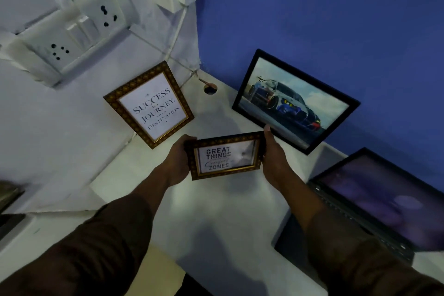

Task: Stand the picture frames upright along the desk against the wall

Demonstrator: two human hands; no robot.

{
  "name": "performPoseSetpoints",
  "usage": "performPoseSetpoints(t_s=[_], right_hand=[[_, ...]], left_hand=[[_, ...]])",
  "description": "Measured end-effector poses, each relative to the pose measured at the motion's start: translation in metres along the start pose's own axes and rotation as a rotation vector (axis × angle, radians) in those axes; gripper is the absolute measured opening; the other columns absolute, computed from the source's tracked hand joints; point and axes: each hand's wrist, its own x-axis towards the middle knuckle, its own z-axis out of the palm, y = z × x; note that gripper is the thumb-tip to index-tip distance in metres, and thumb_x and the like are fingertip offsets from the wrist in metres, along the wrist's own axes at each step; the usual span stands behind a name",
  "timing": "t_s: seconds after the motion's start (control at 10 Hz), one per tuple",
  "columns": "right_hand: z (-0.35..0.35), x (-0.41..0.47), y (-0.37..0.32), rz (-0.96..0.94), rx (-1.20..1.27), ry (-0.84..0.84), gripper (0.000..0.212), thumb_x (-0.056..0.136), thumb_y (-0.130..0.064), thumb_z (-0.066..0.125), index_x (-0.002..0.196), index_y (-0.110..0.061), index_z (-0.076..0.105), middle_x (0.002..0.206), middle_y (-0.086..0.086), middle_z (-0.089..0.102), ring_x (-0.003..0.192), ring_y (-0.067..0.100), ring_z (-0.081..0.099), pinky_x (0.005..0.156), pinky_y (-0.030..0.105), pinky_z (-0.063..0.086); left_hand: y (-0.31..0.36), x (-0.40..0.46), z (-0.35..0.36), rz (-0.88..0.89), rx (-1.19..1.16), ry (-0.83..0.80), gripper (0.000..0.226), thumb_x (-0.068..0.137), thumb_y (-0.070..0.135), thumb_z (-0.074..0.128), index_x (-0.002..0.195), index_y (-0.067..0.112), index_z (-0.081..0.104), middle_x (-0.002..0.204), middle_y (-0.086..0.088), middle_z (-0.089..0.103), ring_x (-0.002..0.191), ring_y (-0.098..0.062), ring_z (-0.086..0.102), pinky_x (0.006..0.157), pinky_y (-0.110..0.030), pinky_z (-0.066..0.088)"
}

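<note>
A small gold-brown frame reading "Great Things... Zones" (225, 155) is held above the white desk (216, 211), near its middle. My left hand (179, 162) grips its left edge and my right hand (274, 156) grips its right edge. A gold-brown "Success is a Journey" frame (149, 104) leans upright against the white wall on the left. A black frame with a race car picture (294, 101) leans upright against the blue wall on the right.
An open laptop (374, 202) stands on the desk at the right, below the car frame. A cable hole (210, 88) sits in the desk's back corner. Switch and socket plates (72, 33) are on the white wall.
</note>
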Motion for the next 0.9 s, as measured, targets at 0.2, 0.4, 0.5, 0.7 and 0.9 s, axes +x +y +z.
performPoseSetpoints(t_s=[0.2, 0.4, 0.5, 0.7, 0.9], right_hand=[[0.004, 0.032, 0.010, 0.024, -0.002, 0.015, 0.034, 0.103, -0.044, 0.046, 0.092, -0.021, 0.067, 0.073, -0.007, 0.079, 0.067, 0.005, 0.075, 0.065, 0.021, 0.052], [0.001, 0.039, 0.028, 0.036, -0.086, -0.001, 0.039, 0.103, -0.042, 0.046, 0.080, -0.018, 0.067, 0.063, -0.004, 0.073, 0.059, 0.005, 0.071, 0.073, 0.026, 0.047], [0.000, 0.036, 0.027, 0.049, -0.136, 0.005, 0.039, 0.103, -0.043, 0.045, 0.085, -0.018, 0.069, 0.072, -0.002, 0.075, 0.068, 0.008, 0.072, 0.071, 0.023, 0.048], [-0.006, 0.020, 0.019, -0.063, -0.164, -0.006, 0.038, 0.105, -0.043, 0.039, 0.124, -0.018, 0.061, 0.101, -0.011, 0.066, 0.079, -0.015, 0.067, 0.079, 0.007, 0.048], [-0.020, -0.005, 0.027, -0.110, -0.146, 0.025, 0.060, 0.102, -0.053, 0.042, 0.153, -0.021, 0.042, 0.156, 0.000, 0.045, 0.143, 0.013, 0.040, 0.121, 0.035, 0.023]], left_hand=[[0.002, 0.037, -0.013, -0.094, 0.029, -0.004, 0.050, 0.093, 0.046, 0.052, 0.115, 0.003, 0.065, 0.121, -0.027, 0.067, 0.119, -0.044, 0.061, 0.112, -0.053, 0.040], [-0.012, 0.045, -0.016, -0.081, -0.019, 0.066, 0.051, 0.102, 0.044, 0.044, 0.147, 0.020, 0.041, 0.131, -0.017, 0.063, 0.124, -0.037, 0.059, 0.117, -0.052, 0.034], [-0.019, 0.045, -0.015, -0.097, -0.021, 0.085, 0.056, 0.099, 0.054, 0.043, 0.131, 0.011, 0.061, 0.120, -0.016, 0.074, 0.115, -0.035, 0.066, 0.112, -0.049, 0.041], [-0.021, 0.029, -0.007, 0.017, 0.082, 0.219, 0.068, 0.100, 0.064, 0.029, 0.125, 0.013, 0.067, 0.112, -0.011, 0.074, 0.109, -0.029, 0.066, 0.107, -0.049, 0.043], [-0.032, -0.009, -0.006, 0.091, 0.138, 0.288, 0.068, 0.102, 0.061, 0.023, 0.152, 0.019, 0.042, 0.152, -0.005, 0.050, 0.142, -0.024, 0.042, 0.121, -0.049, 0.022]])
